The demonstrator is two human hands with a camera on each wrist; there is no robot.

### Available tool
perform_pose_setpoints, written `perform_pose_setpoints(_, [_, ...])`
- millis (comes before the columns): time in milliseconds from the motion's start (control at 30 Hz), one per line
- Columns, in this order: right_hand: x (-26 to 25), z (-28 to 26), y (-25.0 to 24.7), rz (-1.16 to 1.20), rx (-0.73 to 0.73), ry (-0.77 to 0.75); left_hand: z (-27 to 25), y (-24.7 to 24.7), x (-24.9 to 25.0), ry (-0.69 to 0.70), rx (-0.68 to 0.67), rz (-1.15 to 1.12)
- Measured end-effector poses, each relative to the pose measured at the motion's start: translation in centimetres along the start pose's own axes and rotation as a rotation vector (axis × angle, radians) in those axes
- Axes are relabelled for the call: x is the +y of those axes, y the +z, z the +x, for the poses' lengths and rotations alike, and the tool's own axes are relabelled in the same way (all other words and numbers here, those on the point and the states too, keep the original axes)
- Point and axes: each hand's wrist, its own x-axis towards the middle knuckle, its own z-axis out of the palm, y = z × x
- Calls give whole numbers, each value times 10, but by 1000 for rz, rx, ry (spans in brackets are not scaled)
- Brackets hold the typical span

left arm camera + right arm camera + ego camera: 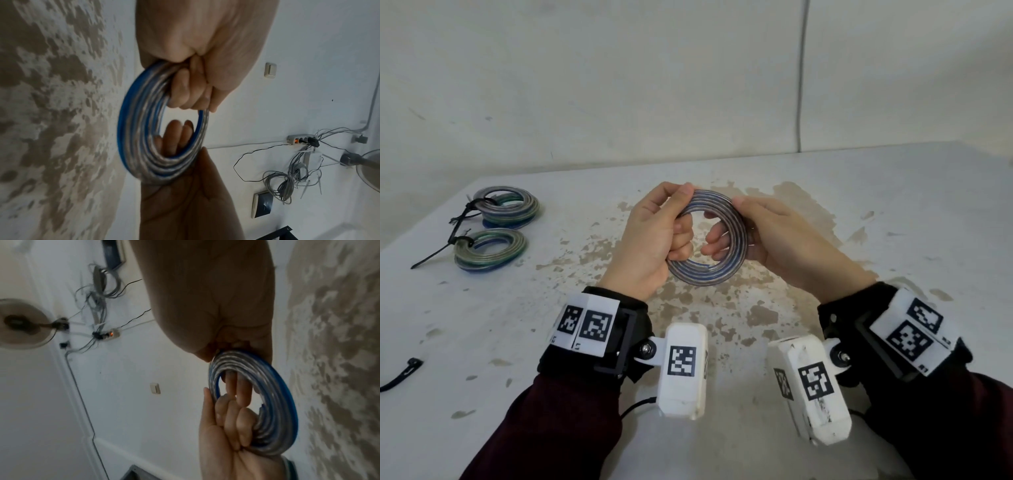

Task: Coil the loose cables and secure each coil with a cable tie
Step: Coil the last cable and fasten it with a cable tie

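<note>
Head view shows my left hand and right hand both curled round the blue-and-silver coil above the table; I should keep its turns flat and pinched until a cable tie goes on.

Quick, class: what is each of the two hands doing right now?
Left hand: closed, fingers curled through the blue and silver cable coil, gripping it.
Right hand: closed, holding the same coil on its other side.
</note>
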Motion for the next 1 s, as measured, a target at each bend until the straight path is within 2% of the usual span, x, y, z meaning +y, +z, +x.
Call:
perform_pose_setpoints(133, [4, 0, 1, -40, 20, 38, 0, 0, 1, 44, 19, -27])
perform_pose_setpoints(267, [8, 3, 6, -138, 96, -68, -1, 0, 5, 76, -2, -12])
perform_pose_setpoints(367, [7, 3, 11, -6, 57, -52, -7, -4, 11, 101, -11, 38])
perform_pose_setpoints(500, [10, 11, 33, 108, 36, -16, -23, -29, 33, 105, 36, 287])
perform_pose_setpoints(600, [13, 20, 62, 252, 14, 40, -41, -74, 62, 50, 157, 644])
perform_pose_setpoints(700, [17, 26, 100, 331, -38, 102, -73, -136, 90, -95, 224, 1118])
perform_pose_setpoints(800, [20, 25, 138, 371, -118, 160, -108, -184, 105, -393, 268, 1470])
perform_pose_setpoints(900, [21, 22, 167, 388, -181, 206, -130, -206, 105, -658, 246, 1547])
perform_pose_setpoints(1000, [24, 20, 184, 397, -209, 235, -137, -218, 98, -763, 274, 1532])
